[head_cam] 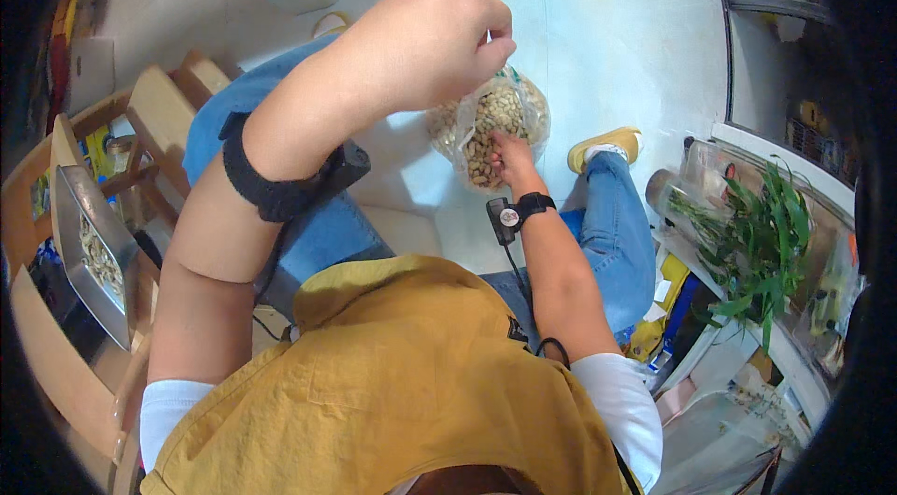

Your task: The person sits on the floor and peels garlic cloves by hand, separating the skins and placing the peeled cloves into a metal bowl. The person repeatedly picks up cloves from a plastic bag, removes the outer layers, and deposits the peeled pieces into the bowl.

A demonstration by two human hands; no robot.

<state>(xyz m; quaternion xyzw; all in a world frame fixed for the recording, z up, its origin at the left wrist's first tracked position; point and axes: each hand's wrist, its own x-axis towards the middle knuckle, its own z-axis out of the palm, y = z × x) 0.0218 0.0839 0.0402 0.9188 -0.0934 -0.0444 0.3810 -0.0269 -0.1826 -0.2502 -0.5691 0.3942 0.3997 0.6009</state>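
A clear plastic bag [459,134] full of nuts in their shells [483,162] is in front of me, between my knees. My right hand [513,157] is in the bag's mouth with its fingers curled among the nuts. Whether it grips any is hidden. Over the far side of the bag is my left hand [455,40], bent inward, the thumb close to the curled fingers. The hand covers part of the bag's upper edge, so I cannot see whether it pinches the plastic. Both wrists wear black straps with small devices.
On the left, a metal tray [98,257] holding pale pieces like shells rests on a wooden chair or rack [77,383]. Green leafy stalks [764,236] lie on a low shelf at right. My shoe [606,148] stands on the pale floor [617,26].
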